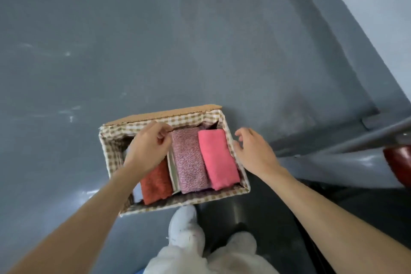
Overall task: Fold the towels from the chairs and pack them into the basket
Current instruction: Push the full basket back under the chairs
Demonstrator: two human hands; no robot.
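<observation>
Covering the rust towel [155,182], left hand [149,144] hides its grip.

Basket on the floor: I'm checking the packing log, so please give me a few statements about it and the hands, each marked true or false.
1. The basket stands on the grey floor. True.
2. The pink towel lies at the basket's left end. False: it lies at the right end, beside the mauve speckled towel.
3. The right hand grips the pink towel. False: its fingers are spread by the basket's right rim and it holds nothing.
4. The rust towel is partly hidden under the left hand. True.
5. The basket has a checked fabric lining. True.
</observation>
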